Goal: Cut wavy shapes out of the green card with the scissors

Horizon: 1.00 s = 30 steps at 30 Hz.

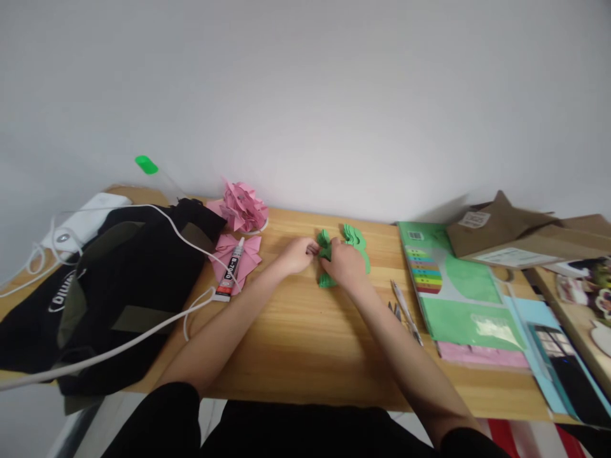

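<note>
Black fabric sleeves (160, 420) showing; left hand (300, 256) curling beside, right hand (347, 262) covering wavy-edged green paper pieces (354, 236); pinching unclear.

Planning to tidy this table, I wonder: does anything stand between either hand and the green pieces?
Nothing visible does: the right hand lies over the green pieces, and the left hand is close beside them, on their left.

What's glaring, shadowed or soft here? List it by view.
Head view, right: likely glare whitens a patch on the green paper pack; a soft shadow darkens the wall left of the cardboard box. Head view, centre: the green cutouts and the right hand look slightly soft.
</note>
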### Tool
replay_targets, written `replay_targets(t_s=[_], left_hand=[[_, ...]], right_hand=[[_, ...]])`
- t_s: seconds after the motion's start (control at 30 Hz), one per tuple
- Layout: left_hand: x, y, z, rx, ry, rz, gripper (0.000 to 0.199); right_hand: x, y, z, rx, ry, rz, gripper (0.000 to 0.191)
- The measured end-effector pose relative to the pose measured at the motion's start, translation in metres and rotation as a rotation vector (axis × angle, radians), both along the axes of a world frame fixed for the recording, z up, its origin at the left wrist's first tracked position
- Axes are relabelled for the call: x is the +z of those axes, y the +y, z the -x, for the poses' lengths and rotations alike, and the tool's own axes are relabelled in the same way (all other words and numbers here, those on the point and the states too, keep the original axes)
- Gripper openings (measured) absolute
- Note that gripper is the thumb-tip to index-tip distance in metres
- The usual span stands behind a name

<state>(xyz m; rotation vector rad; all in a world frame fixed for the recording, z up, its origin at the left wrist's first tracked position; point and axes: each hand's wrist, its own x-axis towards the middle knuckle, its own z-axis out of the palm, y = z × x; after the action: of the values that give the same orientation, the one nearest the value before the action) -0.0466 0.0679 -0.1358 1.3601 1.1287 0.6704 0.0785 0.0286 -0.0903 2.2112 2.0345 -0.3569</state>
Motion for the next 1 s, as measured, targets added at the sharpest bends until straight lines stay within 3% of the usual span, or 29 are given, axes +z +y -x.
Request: replay_targets(t_s=[0.5, 1.0], left_hand=[[0.017, -0.017, 0.006, 0.256, -0.330, 0.495, 0.018], [0.022, -0.014, 0.005, 0.280, -0.392, 0.661, 0.015]], right_hand=[[0.000, -0.001, -0.009, 0.019, 0.045, 0.007, 0.037], [-0.005, -0.002, -0.011, 0.017, 0.082, -0.011, 0.037]])
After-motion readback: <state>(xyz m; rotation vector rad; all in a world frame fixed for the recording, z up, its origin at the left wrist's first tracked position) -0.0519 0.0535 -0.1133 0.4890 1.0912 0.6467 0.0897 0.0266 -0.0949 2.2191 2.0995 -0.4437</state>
